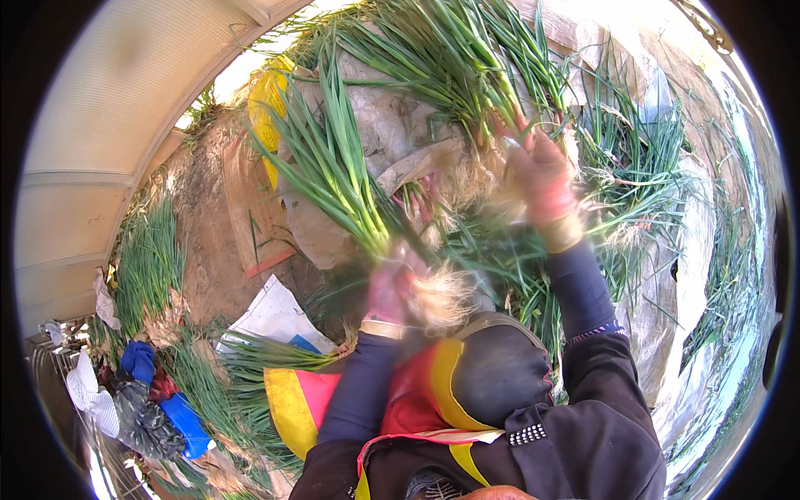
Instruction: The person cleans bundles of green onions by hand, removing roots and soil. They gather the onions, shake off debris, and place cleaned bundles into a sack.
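Note:
My left hand (397, 284), in a pinkish glove, is closed around the lower stems of a bunch of green onions (353, 187). Its leaves fan up and to the left, while a pale tuft of roots (440, 294) sticks out to the right of the hand. Farther up, my right hand (544, 169), gloved and blurred by motion, has its fingers around reddish lower stems at the near end of a large pile of green onions (465, 69). Between the hands, short reddish stems with roots (425, 203) lie partly under a sack flap (422, 162).
Loose green onions (637, 144) lie on plastic sheeting at right. A yellow bag (269, 106), a flattened sack (250, 200) and a white sack piece (278, 312) are at left. Another person in a camouflage sleeve (150, 419) works among more onions at lower left.

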A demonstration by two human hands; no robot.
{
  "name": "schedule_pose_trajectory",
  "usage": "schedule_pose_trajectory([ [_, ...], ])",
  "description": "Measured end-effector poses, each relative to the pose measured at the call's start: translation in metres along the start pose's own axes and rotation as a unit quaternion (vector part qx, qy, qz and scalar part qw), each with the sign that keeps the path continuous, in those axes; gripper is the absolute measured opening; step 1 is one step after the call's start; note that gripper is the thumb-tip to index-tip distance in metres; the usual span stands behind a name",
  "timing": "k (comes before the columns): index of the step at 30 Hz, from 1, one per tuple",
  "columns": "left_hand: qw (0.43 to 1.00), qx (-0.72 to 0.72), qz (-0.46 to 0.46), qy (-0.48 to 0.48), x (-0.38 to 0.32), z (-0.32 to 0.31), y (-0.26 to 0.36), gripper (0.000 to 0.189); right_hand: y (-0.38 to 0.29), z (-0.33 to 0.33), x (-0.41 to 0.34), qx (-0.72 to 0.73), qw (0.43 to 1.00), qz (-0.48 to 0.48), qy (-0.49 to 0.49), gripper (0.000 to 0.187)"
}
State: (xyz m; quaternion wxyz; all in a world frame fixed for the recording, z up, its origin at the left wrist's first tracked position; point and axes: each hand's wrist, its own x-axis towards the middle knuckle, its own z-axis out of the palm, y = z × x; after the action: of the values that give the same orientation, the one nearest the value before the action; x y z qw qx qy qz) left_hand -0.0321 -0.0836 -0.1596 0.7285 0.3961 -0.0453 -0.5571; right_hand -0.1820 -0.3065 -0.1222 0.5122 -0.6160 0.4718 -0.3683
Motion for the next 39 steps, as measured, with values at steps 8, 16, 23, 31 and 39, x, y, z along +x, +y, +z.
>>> schedule_pose_trajectory([
  [8, 0.995, -0.032, -0.060, 0.077, -0.018, 0.015, 0.011, 0.025, 0.019, 0.009, 0.014, -0.360, 0.922, 0.039, -0.137, 0.037],
  [16, 0.993, -0.018, -0.092, 0.078, -0.007, 0.002, 0.005, 0.033, -0.017, 0.015, -0.057, -0.132, 0.966, -0.025, -0.221, 0.030],
  [23, 0.959, 0.173, -0.190, 0.121, -0.001, -0.014, 0.003, 0.031, 0.011, 0.056, -0.086, -0.292, 0.813, -0.139, -0.484, 0.029],
  [31, 0.975, 0.080, -0.192, 0.074, -0.003, -0.013, 0.005, 0.030, 0.043, 0.038, -0.092, -0.148, 0.934, -0.024, -0.324, 0.030],
  [39, 0.979, -0.056, -0.192, 0.046, -0.012, -0.008, 0.006, 0.038, 0.066, -0.003, -0.046, -0.111, 0.965, 0.200, -0.132, 0.034],
])
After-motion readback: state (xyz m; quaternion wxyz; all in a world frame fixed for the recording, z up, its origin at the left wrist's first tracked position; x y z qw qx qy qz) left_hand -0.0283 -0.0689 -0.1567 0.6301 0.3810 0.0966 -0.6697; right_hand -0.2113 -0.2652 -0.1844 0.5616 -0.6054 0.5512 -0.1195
